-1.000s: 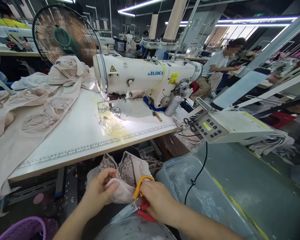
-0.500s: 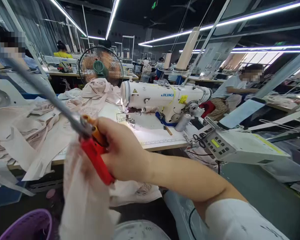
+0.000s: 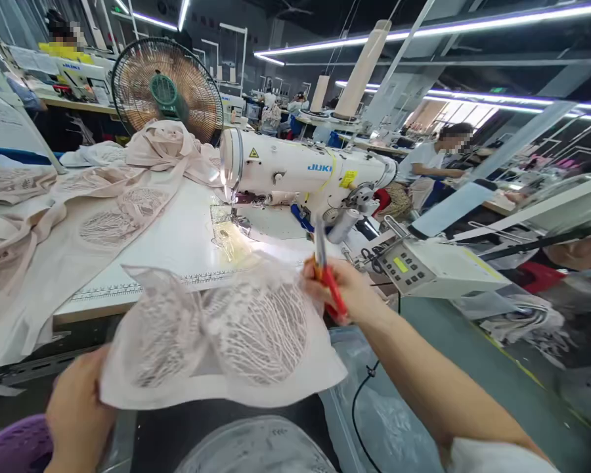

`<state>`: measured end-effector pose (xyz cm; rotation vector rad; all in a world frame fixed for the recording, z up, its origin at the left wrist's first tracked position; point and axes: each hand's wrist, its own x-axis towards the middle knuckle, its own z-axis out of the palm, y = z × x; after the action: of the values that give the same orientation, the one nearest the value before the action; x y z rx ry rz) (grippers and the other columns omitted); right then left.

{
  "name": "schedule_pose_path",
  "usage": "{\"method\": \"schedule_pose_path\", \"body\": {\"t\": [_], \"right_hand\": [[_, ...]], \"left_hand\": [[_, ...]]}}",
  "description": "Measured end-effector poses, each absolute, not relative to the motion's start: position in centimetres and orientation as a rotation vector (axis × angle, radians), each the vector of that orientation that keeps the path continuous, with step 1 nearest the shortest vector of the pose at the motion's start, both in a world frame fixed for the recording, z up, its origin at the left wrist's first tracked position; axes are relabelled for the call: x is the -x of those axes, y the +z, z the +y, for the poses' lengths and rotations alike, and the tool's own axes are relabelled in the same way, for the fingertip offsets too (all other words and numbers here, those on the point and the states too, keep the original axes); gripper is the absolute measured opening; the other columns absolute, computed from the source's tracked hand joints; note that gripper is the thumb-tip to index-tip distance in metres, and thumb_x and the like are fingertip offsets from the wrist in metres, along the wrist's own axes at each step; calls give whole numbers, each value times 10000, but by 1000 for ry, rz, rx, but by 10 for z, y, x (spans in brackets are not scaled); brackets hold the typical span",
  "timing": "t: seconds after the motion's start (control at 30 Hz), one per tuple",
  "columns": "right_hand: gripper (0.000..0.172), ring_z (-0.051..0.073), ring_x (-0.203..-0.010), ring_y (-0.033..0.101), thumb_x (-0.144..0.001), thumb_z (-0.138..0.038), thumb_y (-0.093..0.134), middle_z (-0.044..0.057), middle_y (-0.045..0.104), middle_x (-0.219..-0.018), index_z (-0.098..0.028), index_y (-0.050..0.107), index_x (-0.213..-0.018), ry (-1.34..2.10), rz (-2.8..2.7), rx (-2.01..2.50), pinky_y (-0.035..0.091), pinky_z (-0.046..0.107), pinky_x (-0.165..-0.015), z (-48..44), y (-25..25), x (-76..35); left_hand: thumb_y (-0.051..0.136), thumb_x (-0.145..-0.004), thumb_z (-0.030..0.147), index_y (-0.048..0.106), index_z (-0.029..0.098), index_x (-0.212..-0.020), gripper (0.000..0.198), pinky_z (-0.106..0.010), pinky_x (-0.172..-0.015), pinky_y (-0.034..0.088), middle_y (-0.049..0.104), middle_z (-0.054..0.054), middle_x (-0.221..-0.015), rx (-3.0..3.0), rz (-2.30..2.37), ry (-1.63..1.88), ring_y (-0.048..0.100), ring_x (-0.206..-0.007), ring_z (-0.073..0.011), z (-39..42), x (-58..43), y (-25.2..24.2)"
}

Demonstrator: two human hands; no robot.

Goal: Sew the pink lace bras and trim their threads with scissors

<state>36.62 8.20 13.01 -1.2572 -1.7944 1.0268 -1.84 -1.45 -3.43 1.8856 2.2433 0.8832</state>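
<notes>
A pale pink bra piece (image 3: 261,328) with lace-patterned cups is stretched out in front of the table edge. My left hand (image 3: 81,407) is closed on its lower left edge, with the fingertips partly hidden behind the cloth. In my right hand (image 3: 347,289) are scissors (image 3: 332,289) with red and orange handles, blades pointing up and blurred. The fingers of that hand also touch the upper right edge of the bra piece; whether they pinch it I cannot tell. Just beyond stands a white sewing machine (image 3: 280,161), its needle area lit.
More pale pink pieces (image 3: 93,217) lie heaped on the left of the white table (image 3: 177,226). A fan (image 3: 165,89) stands behind. To the right is a control box (image 3: 438,266); a purple basket (image 3: 20,443) sits lower left. A co-worker (image 3: 433,157) sits at the right.
My right hand has moved right with the scissors, which now point up rather than left. My left hand has come into view, and the bra piece is now spread out between both hands.
</notes>
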Motion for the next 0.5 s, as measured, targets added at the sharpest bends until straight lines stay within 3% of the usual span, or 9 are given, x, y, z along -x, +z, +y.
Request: {"method": "schedule_pose_path", "body": {"t": [0.1,0.2,0.3,0.4,0.5], "right_hand": [[121,124,-622,489,-752,-292,582,-13,538,-690,-183,531,-760,658,-2107,1714,404,238,-572,83,70,-399],[131,146,-584,488,-725,-275,563,2,532,-629,-182,503,-655,567,-2138,1851,369,253,-536,79,28,-415],[115,155,-562,500,-752,-290,518,2,537,-615,-188,529,-701,561,-2177,1828,370,255,-524,77,14,-421],[126,150,-564,496,-774,-322,509,-7,544,-623,-205,543,-743,650,-2214,1663,395,246,-537,82,17,-417],[180,145,-573,475,-769,-350,522,-3,526,-634,-212,485,-660,733,-2230,1477,394,232,-517,88,23,-397]], "left_hand": [[398,-735,80,593,150,-1163,475,-387,-893,425,653,-106,-1010,-2117,2089,149,580,-1007,-279,-14,-1,-55],[347,-736,16,431,176,-1358,647,-391,-900,433,640,-113,-1112,-2040,1861,-260,594,-1044,-261,-13,-27,-69],[466,-720,96,337,173,-1411,708,-359,-936,429,578,-136,-1246,-1866,1744,-317,557,-1136,-259,-11,-34,-54],[589,-640,202,539,204,-1266,629,-367,-857,477,624,-121,-1129,-1840,1708,-237,616,-1015,-293,-4,-30,-8],[456,-815,266,628,234,-1111,343,-283,-818,482,647,-62,-1038,-2019,1787,114,623,-953,-212,17,-17,44]]}}
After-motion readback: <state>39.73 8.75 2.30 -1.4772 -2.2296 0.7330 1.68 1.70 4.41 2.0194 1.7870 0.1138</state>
